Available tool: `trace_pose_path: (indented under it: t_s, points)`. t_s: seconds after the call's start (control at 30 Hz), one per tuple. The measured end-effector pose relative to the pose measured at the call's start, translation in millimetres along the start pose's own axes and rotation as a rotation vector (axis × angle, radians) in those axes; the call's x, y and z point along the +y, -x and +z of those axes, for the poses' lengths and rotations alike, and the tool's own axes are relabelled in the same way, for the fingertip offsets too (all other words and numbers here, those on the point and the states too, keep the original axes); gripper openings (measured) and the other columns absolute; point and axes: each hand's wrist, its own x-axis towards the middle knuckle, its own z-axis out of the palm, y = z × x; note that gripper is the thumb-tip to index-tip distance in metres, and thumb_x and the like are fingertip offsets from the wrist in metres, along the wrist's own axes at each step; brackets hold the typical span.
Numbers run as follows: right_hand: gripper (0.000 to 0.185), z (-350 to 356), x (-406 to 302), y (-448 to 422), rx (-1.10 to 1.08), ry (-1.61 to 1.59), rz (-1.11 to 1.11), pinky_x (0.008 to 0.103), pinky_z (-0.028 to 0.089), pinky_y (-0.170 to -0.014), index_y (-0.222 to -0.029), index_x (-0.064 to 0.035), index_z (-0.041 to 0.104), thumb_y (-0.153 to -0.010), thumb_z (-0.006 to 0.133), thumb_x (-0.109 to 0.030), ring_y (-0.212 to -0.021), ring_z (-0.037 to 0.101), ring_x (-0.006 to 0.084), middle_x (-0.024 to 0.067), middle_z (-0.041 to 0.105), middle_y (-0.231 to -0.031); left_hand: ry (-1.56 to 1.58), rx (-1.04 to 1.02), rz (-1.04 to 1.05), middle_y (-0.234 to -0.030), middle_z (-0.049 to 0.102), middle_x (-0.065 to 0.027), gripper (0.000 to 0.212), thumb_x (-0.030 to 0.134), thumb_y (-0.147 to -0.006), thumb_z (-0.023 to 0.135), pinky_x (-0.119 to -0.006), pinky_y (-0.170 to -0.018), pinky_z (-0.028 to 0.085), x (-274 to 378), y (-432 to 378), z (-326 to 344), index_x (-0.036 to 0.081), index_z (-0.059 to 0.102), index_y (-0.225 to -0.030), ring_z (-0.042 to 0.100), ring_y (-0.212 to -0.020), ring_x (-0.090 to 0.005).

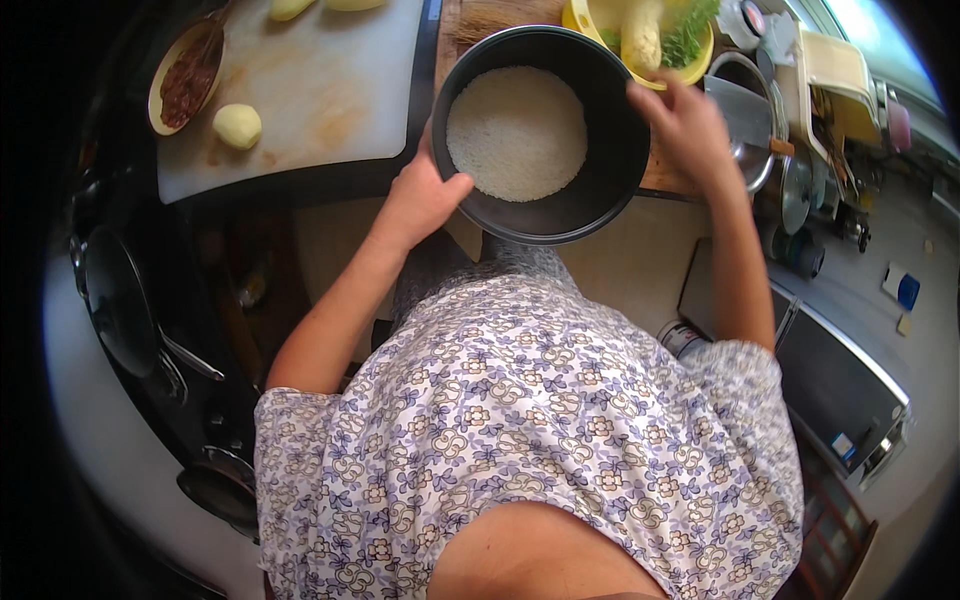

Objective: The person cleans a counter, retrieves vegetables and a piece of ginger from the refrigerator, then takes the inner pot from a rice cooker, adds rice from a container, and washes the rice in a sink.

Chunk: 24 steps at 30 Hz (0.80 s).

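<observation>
A dark inner pot of a rice cooker (611,150), round and deep, is at the counter's front edge with its mouth facing me. White rice grains (517,135) cover its bottom, heaped towards the left wall. My left hand (431,191) grips the pot's left side, thumb over the rim and fingers hidden behind the wall. My right hand (686,124) is blurred at the upper right rim, its thumb and fingertips close to the wall. Whether it grips the pot or only touches it is unclear.
Left lies a white cutting board (315,97) with a peeled potato (238,126) and a bowl of dark reddish food (187,86). Behind the pot, a yellow basin (585,22) holds greens and a pale vegetable. Metal bowls (750,161) crowd the right; a lidded pan (120,300) stands far left.
</observation>
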Motion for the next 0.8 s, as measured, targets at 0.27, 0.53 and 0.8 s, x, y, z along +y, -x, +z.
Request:
trace_pose_path:
  t_s: [0.27,0.53,0.8]
  points:
    - [0.038,46.8,-16.2,106.5,0.023,-0.590,0.368,0.0312,0.046,-0.070,-0.110,0.0007,0.052,-0.078,0.058,-0.019,-0.073,0.061,0.0213,0.0169,0.063,-0.080,0.331,-0.379,-0.418,-0.076,0.057,-0.0018,0.028,0.014,-0.070,0.055,-0.022,-0.053,0.044,10.4,-5.7,-14.1,-0.002,0.055,-0.094,0.054,-0.063,-0.0097]
    - [0.036,59.2,-1.6,154.5,0.068,-0.501,0.553,0.0363,0.046,-0.068,-0.102,0.0023,0.055,-0.073,0.049,-0.019,-0.071,0.059,0.0362,0.0238,0.058,-0.076,0.322,-0.474,-0.441,-0.099,0.055,-0.0070,0.045,0.010,-0.072,0.054,-0.026,-0.076,0.044,-1.0,12.4,24.4,-0.005,0.046,-0.114,0.053,-0.086,-0.0136]
    - [0.029,112.8,1.9,192.9,0.172,-0.636,0.730,0.0372,0.046,-0.066,-0.090,0.0049,0.055,-0.072,0.050,-0.017,-0.069,0.059,0.0363,0.0255,0.057,-0.073,0.097,-0.557,-0.421,-0.098,0.055,-0.0070,0.046,0.008,-0.074,0.052,-0.027,-0.074,0.044,-26.6,20.8,29.1,-0.004,0.043,-0.117,0.052,-0.085,-0.0132]
